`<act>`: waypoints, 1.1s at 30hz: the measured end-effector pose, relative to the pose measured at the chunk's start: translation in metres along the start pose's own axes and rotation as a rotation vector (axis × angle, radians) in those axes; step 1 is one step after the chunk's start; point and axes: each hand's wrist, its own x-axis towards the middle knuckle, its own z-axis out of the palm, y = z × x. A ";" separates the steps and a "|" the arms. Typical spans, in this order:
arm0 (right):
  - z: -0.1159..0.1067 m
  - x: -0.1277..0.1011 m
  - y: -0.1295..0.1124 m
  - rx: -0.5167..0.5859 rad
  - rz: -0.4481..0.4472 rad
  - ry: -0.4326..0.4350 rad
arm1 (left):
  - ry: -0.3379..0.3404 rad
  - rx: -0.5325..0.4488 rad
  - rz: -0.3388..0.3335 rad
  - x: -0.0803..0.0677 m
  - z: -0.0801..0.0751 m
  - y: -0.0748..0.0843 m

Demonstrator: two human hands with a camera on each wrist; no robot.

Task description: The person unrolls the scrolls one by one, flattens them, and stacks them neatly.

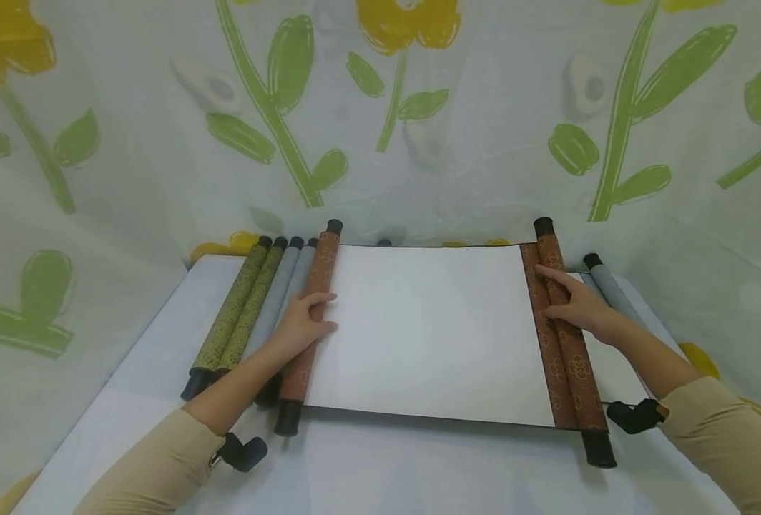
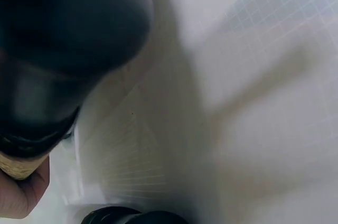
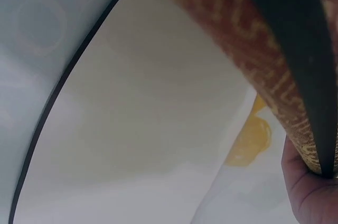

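Observation:
A hanging scroll (image 1: 425, 329) lies partly unrolled between my hands, its white sheet bordered on the right by reddish-brown patterned cloth. My left hand (image 1: 300, 322) grips the brown left roll (image 1: 298, 368), thumb and fingers on either side. The right hand (image 1: 576, 304) holds the right roll (image 1: 576, 357), which has black knobs at both ends. In the left wrist view a dark knob (image 2: 74, 18) fills the upper left, with part of a hand (image 2: 21, 192) below. The right wrist view shows patterned cloth (image 3: 227, 28) and a hand (image 3: 311, 192) around the roll's end.
Left of the scroll lie two green-yellow rolls (image 1: 232, 307) and two grey-blue rolls (image 1: 277, 293). Behind my right hand, another white sheet (image 1: 615, 372) with a grey-blue roll (image 1: 615, 290) extends under the scroll. A flower-printed curtain (image 1: 483, 143) borders the white table (image 1: 380, 472).

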 end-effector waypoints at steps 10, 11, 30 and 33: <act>0.001 -0.003 -0.002 -0.015 0.016 0.002 | 0.001 -0.011 0.042 -0.001 -0.005 0.004; 0.001 -0.004 -0.001 -0.014 0.017 0.002 | 0.000 -0.018 0.043 -0.002 -0.005 0.005; -0.009 -0.010 0.006 -0.023 0.012 0.016 | 0.002 0.003 0.020 -0.002 -0.005 -0.003; -0.010 -0.010 0.007 -0.033 0.006 0.015 | 0.001 -0.008 0.001 -0.001 -0.006 -0.005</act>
